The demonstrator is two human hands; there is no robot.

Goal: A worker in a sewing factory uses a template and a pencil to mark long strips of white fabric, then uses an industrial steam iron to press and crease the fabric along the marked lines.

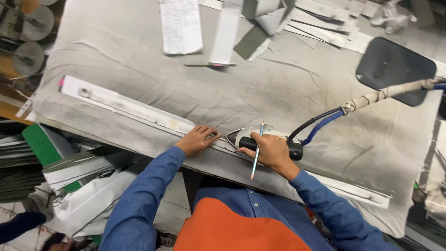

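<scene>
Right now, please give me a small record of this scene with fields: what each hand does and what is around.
left hand: left hand lies flat on the long white strip, just ahead of the iron's tip
right hand: right hand grips the black handle of the iron, with a pencil between its fingers
iron cable: blue and black hoses run up to the right
surface: grey padded table, wrinkled
nearby: dark iron rest pad at right; lined paper sheet at top
</scene>
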